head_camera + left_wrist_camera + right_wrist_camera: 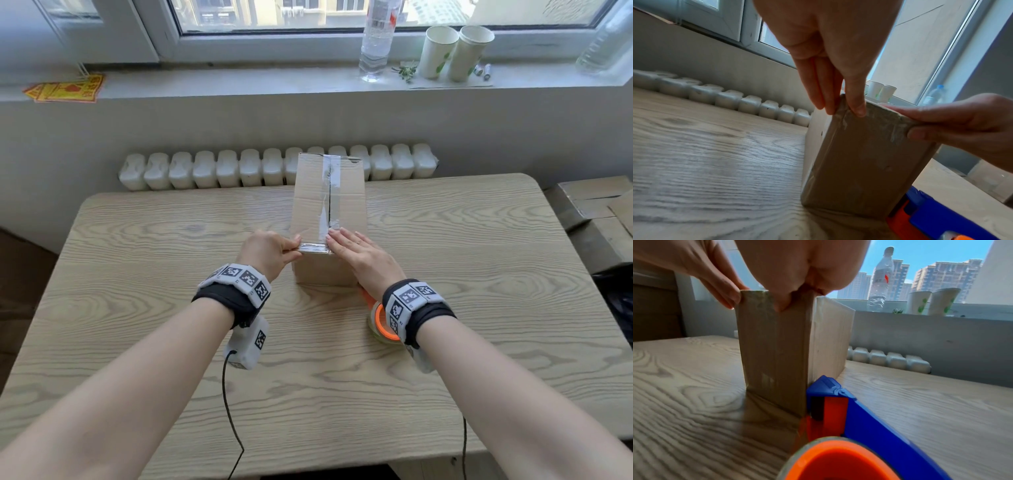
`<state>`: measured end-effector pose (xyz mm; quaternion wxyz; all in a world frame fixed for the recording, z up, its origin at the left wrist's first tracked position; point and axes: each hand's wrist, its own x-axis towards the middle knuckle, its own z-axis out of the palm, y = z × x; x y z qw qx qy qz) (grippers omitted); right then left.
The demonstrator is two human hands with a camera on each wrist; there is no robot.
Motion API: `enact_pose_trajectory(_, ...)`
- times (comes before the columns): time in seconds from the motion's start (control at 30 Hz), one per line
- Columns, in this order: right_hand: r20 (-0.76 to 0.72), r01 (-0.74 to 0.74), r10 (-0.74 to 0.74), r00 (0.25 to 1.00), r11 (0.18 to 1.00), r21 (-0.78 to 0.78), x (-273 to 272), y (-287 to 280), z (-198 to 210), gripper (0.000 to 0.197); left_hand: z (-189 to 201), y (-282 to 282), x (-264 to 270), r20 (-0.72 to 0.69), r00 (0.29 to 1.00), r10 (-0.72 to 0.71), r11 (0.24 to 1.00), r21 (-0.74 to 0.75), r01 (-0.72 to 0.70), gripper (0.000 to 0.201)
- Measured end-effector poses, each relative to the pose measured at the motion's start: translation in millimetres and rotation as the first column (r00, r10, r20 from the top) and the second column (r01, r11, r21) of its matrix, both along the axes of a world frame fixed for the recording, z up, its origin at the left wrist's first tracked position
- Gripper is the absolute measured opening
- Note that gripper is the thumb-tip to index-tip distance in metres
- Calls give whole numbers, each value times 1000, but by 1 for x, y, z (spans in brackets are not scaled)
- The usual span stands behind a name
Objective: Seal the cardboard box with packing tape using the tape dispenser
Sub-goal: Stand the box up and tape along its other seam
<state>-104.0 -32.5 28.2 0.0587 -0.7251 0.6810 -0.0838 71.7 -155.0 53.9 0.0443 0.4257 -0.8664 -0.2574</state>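
Left hand (270, 251) pinches the tape (315, 248) at the box's (329, 202) near top edge; right hand (363, 255) lies flat, fingers straight. The dispenser (380, 320), lower right of centre, is mostly hidden behind the right wrist.

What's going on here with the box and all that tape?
A person is sealing a cardboard box standing on a wooden table. A strip of clear tape already runs along the top seam. The left hand pinches the tape at the near top edge, while the right hand lies flat, pressing it down over that edge. The tape dispenser, blue and orange, lies on the table against the box's near right corner, held by neither hand.
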Motion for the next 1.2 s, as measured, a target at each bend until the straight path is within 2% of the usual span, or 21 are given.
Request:
enact_pose_trajectory(0.07,-21,2,-3,1000,1000,-30,-1,-1,-2,46,2,1,0,27,1000,-7,1000,2,7,32)
enact_pose_trajectory(0.2,74,88,-86,994,996,-30,-12,13,6,56,9,-3,9,42,999,30,999,-36,-28,30)
enact_pose_trajectory(0.3,51,29,-30,998,999,25,-9,19,15,56,14,-3,16,118,993,31,995,-95,-20,34)
enact_pose_trajectory(0.4,64,-47,40,997,992,117,8,18,19,63,21,2,13,202,979,-11,998,-55,23,52)
enact_pose_trajectory(0.5,103,-108,94,990,984,143,22,16,25,64,24,11,5,370,926,-74,997,39,64,86)
enact_pose_trajectory(0.57,127,-63,45,991,988,140,22,14,32,65,21,17,0,446,891,-84,996,57,65,109)
enact_pose_trajectory(0.63,141,25,-45,989,990,137,15,11,38,66,13,23,-6,456,886,-84,996,63,62,121)
enact_pose_trajectory(0.8,115,80,-104,988,977,198,3,-5,46,60,1,30,-9,435,895,-99,993,-8,114,105)
enact_pose_trajectory(0.93,105,41,-69,992,969,244,6,-24,41,58,-1,27,7,436,875,-209,963,-61,261,96)
enact_pose_trajectory(1.07,67,-21,-1,998,945,326,8,-37,30,59,-5,27,20,431,868,-246,945,-91,313,95)
enact_pose_trajectory(1.2,19,13,-19,1000,951,309,-7,-38,26,56,-5,22,27,437,863,-254,937,-111,331,92)
